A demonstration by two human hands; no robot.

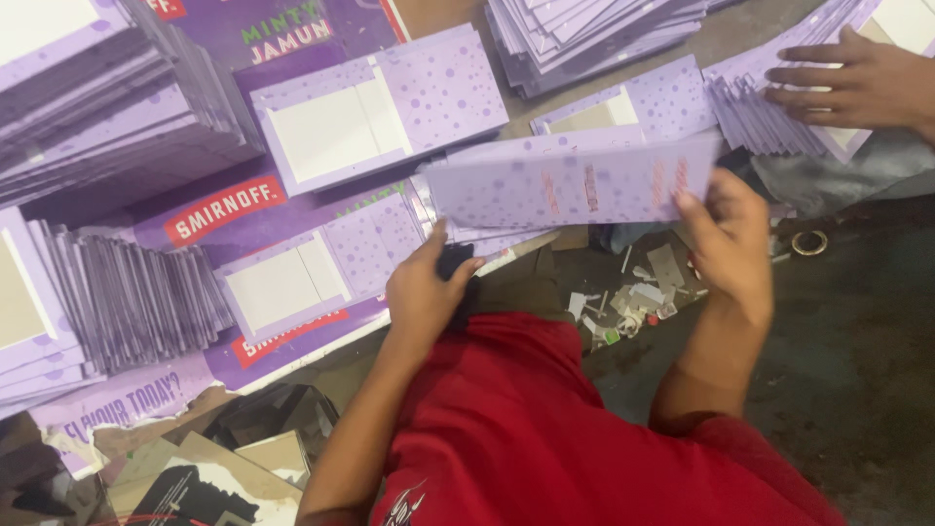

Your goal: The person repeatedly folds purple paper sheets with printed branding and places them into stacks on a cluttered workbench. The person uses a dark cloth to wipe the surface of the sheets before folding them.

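My left hand grips the left end of a long lilac dotted cardboard panel, thumb up against its lower edge. At the panel's right end, my right hand pinches it with the fingers curled over the edge. The panel is held flat just above the floor, over a few more lilac sheets that show under it. My red shirt fills the bottom middle of the view.
Tall stacks of lilac dotted cards stand at the left and top, with fanned cards below. Flat lilac boxes with white windows lie on purple printed sheets. Another person's hand rests on a card stack. Paper scraps litter the dark floor.
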